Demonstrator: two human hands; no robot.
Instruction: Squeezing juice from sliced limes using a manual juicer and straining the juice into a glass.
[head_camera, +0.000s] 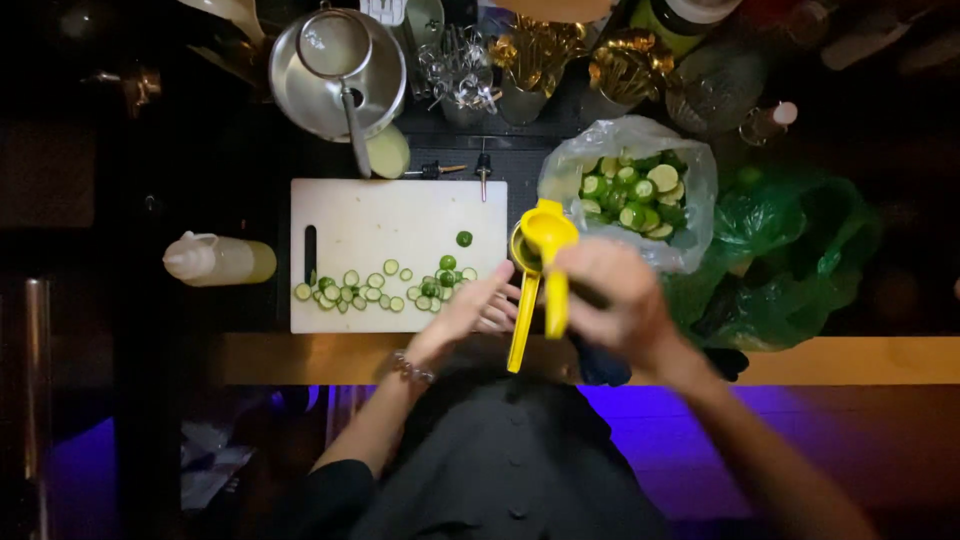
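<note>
My right hand (610, 300) grips the upper handle of a yellow hand citrus squeezer (540, 270), whose cup end points away from me and whose handles are spread apart. Beside the squeezer's lower handle is my left hand (478, 305), fingers apart and holding nothing, hovering over the near right corner of a white cutting board (390, 215). Several small round green lime pieces (380, 285) lie scattered along the board's near edge. A clear plastic bag (690, 210) holding several halved limes (635, 195) sits just beyond the squeezer.
A green plastic bag (790, 260) lies at the right. A squeeze bottle (215, 260) rests on its side left of the board. Behind the board stand a metal bowl with a strainer (335, 70), a knife (483, 172) and bar tools (460, 65). The wooden counter edge (850, 360) runs along the near side.
</note>
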